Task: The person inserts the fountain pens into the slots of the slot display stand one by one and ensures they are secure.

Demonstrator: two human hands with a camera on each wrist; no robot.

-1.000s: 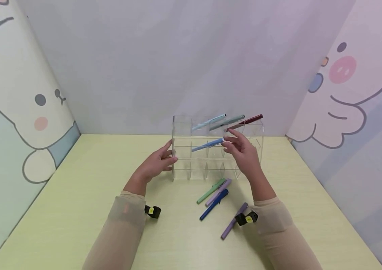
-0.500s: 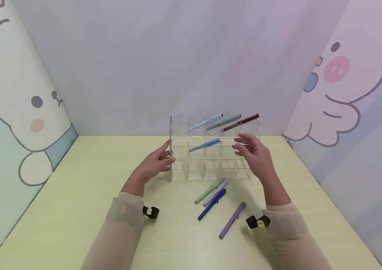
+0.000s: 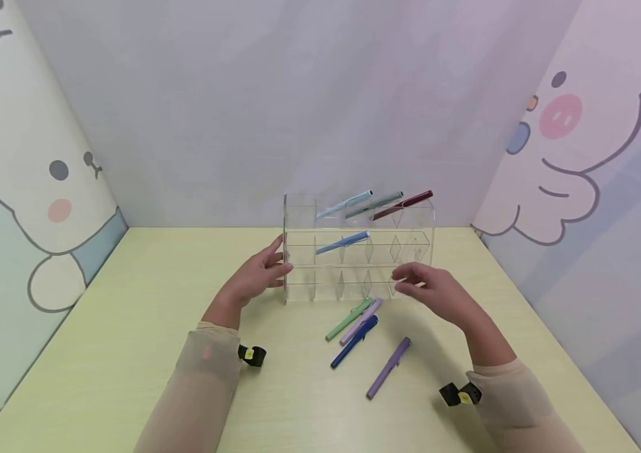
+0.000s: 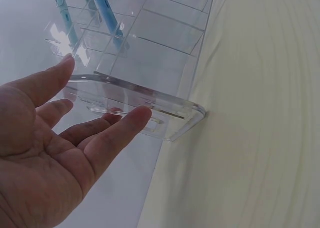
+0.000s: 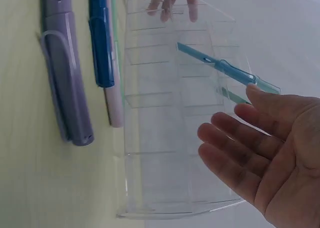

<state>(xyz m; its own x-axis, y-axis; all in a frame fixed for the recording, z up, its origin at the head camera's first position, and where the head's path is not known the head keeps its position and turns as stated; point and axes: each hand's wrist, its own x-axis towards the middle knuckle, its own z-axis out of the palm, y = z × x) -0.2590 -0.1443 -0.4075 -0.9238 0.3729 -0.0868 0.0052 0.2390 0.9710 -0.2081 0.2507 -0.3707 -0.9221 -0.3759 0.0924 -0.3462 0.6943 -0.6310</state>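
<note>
1. Left grip [image 3: 255,277]: fingers pretty much straight, touching the left end of the clear rack [image 3: 300,292]
2. Right grip [image 3: 432,292]: fingers loosely bent, holding nothing, near the rack's right part
3. Blue pen [image 3: 344,243] sits slanted in the rack's middle row; light blue pen [image 3: 348,204], grey-green pen [image 3: 377,205] and dark red pen [image 3: 405,206] lean in the far row
4. Surface [image 3: 286,415], near side: green pen [image 3: 350,319], lilac pen [image 3: 362,322], dark blue pen [image 3: 355,341] bunched up, purple pen [image 3: 389,368] off right
</note>
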